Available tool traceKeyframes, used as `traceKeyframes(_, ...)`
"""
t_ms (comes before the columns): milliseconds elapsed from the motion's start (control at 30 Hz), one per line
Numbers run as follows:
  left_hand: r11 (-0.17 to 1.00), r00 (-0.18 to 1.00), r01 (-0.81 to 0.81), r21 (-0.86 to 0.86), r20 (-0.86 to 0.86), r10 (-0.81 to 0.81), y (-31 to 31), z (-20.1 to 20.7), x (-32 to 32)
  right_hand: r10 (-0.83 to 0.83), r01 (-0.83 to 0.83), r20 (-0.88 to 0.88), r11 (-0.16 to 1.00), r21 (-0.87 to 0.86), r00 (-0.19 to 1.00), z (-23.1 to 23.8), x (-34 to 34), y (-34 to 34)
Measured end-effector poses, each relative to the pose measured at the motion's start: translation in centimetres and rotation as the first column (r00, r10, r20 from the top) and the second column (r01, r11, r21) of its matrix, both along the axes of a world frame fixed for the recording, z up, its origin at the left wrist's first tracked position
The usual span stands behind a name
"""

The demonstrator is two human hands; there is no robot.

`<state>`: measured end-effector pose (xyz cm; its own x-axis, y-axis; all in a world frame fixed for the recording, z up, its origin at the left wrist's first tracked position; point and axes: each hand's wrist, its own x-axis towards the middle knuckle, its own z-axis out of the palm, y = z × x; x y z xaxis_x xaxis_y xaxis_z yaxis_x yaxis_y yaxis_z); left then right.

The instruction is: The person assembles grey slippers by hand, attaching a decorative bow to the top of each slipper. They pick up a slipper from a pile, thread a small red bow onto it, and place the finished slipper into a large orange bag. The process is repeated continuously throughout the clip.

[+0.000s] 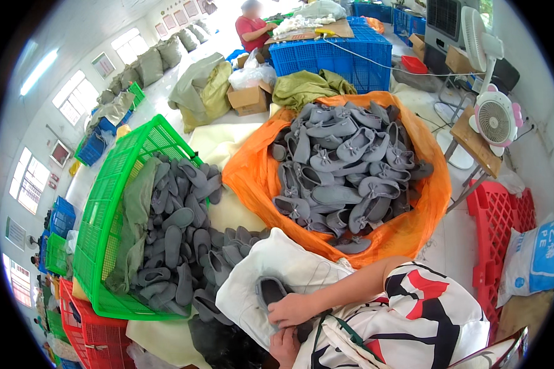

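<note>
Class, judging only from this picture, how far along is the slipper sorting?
Done: a green crate heaped with grey slippers. In hand: the right hand and left hand hold one grey slipper on white cloth. Left: the orange sack still full of bowed slippers.

Bare right forearm (pixel 351 286), no sleeve below the elbow, bare right hand (pixel 292 309) and left hand (pixel 284 345), no gloves or rings seen, white garment (pixel 431 320) printed with bold red and black shapes, dark-green strap (pixel 345 332) across it.
</note>
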<state>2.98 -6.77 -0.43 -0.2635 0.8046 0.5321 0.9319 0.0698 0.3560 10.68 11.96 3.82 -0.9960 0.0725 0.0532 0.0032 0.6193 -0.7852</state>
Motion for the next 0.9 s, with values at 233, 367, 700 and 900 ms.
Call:
traceKeyframes(233, 0.984, 0.980, 0.161, -0.070, -0.107, -0.168, 0.4, 0.1, -0.8, 0.165, -0.224, 0.292, 0.957, 0.185, 0.942, -1.2, -2.1, 0.8)
traceKeyframes(367, 0.990, 0.990, 0.130, -0.057, -0.039, -0.132, -0.9, -0.5, -0.6, 0.230, -0.323, 0.370, 0.922, 0.211, 0.900, -1.5, -2.8, -0.1)
traceKeyframes(700, 0.997, 0.953, 0.021, -0.079, 0.302, 0.003, 0.7, 0.8, -0.5, -0.093, 0.414, 0.412, 0.398, -0.819, 0.906, -3.0, -2.8, 0.0)
traceKeyframes(900, 0.986, 0.885, 0.074, -0.149, 0.466, 0.004, 1.2, 1.4, -1.1, -0.371, 0.371, 0.252, 0.294, -0.881, 0.894, 2.5, -1.8, 8.5)
